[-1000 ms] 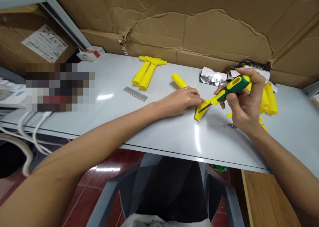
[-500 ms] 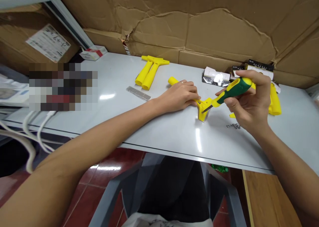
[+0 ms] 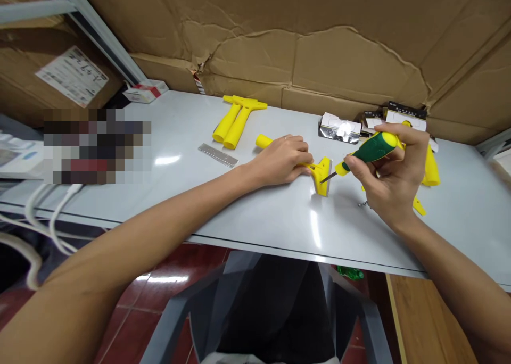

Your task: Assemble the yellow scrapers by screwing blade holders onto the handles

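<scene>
My left hand (image 3: 285, 160) is closed around the handle of a yellow scraper (image 3: 322, 173), pressing it down on the table. A thin metal blade edge shows along the scraper's head. In my right hand (image 3: 393, 180) is a green and yellow screwdriver (image 3: 373, 150), slanting down to the left. Its tip meets the scraper head, seemingly at a screw spot too small to make out. Small screws (image 3: 362, 204) lie on the table, partly hidden by my right hand.
Two yellow scraper handles (image 3: 239, 120) lie further back, with a flat metal blade strip (image 3: 217, 155) in front of them. Blade packets (image 3: 340, 128) rest near the cardboard (image 3: 319, 60) at the back. More yellow parts (image 3: 431, 167) lie right of my right hand. White cables (image 3: 59, 215) hang at the left.
The scraper head has turned slightly under my left hand. The screwdriver has stayed against it, and my right hand has rolled a little. The whole view has shifted slightly.
</scene>
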Demonstrator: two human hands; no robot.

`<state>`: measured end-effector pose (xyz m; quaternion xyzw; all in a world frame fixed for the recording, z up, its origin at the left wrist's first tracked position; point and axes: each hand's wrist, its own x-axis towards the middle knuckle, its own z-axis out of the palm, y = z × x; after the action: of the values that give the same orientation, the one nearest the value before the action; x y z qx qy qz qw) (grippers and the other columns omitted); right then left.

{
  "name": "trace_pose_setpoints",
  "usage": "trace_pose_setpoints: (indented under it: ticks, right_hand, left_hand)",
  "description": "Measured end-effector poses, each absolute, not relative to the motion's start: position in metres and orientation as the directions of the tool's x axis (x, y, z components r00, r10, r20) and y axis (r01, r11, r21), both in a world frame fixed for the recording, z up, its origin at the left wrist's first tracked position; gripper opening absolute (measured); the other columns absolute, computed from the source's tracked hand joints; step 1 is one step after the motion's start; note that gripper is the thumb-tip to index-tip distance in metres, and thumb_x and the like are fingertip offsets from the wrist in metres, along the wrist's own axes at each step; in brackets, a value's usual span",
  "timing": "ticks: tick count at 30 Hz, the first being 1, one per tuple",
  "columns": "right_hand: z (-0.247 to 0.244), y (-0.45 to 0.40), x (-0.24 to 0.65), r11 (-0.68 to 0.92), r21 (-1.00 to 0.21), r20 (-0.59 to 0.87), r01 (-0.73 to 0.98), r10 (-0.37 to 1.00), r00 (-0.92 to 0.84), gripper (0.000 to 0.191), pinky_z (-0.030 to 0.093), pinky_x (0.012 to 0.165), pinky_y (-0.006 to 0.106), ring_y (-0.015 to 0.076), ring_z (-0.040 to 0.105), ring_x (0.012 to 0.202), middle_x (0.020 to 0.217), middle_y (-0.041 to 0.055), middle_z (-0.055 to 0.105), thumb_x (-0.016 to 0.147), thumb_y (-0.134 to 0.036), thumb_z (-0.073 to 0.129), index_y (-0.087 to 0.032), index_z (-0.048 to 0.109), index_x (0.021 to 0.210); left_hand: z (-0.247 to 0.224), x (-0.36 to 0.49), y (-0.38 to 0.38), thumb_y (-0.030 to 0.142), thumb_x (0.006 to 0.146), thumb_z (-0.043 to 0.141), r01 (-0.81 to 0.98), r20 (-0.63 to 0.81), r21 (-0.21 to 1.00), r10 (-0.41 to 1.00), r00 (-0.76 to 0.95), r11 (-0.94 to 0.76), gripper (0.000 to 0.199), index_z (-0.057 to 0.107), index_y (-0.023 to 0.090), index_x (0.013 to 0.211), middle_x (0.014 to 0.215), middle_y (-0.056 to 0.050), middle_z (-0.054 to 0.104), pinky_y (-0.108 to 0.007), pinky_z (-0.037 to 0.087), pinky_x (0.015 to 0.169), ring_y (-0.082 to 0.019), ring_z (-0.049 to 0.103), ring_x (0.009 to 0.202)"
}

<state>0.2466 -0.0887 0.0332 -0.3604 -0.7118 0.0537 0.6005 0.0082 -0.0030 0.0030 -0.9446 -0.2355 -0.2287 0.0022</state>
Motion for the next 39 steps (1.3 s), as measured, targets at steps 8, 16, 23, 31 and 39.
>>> trace_pose_setpoints:
  ticks: [8,16,23,31,39]
  right_hand:
    - [0.018,-0.087,0.256,0.820,-0.434,0.859,0.373,0.502,-0.105,0.061,0.069,0.059,0.041,0.0248,0.081,0.082,0.126,0.0037,0.073,0.086,-0.044,0.089,-0.043,0.064,0.142]
    - [0.029,-0.085,0.260,0.669,-0.638,0.736,0.381,0.675,0.045,0.050,0.069,0.067,0.042,0.0265,0.080,0.085,0.100,0.0042,0.076,0.100,-0.053,0.072,-0.042,0.059,0.147]
    - [0.037,-0.086,0.258,0.666,-0.673,0.732,0.323,0.662,0.161,0.049,0.063,0.064,0.041,0.0238,0.078,0.084,0.113,0.0037,0.077,0.099,-0.049,0.074,-0.050,0.060,0.146]
    - [0.033,-0.076,0.269,0.587,-0.779,0.608,0.221,0.793,0.038,0.060,0.046,0.043,0.031,0.0262,0.079,0.091,0.104,0.0066,0.076,0.100,-0.063,0.068,-0.043,0.050,0.154]
    - [0.022,-0.074,0.262,0.622,-0.760,0.607,0.188,0.783,-0.138,0.063,0.057,0.052,0.035,0.0274,0.077,0.107,0.119,0.0082,0.074,0.106,-0.065,0.057,-0.046,0.037,0.162]
  left_hand:
    - [0.005,0.008,0.001,0.033,0.102,0.072,0.400,0.421,0.135,0.418,0.805,-0.906,0.015,0.079,0.019,0.102,0.097,-0.006,0.077,-0.036,0.045,0.082,-0.023,0.066,0.095]
    - [0.009,0.016,-0.010,0.036,0.105,0.067,0.465,0.328,0.171,0.495,0.805,-0.869,0.020,0.078,0.019,0.100,0.101,-0.008,0.074,-0.035,0.047,0.081,-0.024,0.067,0.098]
    - [0.011,0.019,-0.020,0.037,0.104,0.069,0.458,0.322,0.182,0.493,0.808,-0.870,0.020,0.078,0.019,0.100,0.101,-0.008,0.073,-0.035,0.046,0.080,-0.023,0.067,0.097]
    - [0.011,0.014,-0.012,0.033,0.102,0.073,0.395,0.355,0.185,0.436,0.827,-0.900,0.015,0.081,0.022,0.110,0.104,-0.006,0.079,-0.037,0.045,0.085,-0.025,0.066,0.102]
    - [0.006,0.012,-0.005,0.033,0.104,0.069,0.335,0.386,0.265,0.418,0.823,-0.904,0.020,0.082,0.024,0.117,0.114,-0.008,0.082,-0.040,0.049,0.094,-0.025,0.066,0.107]
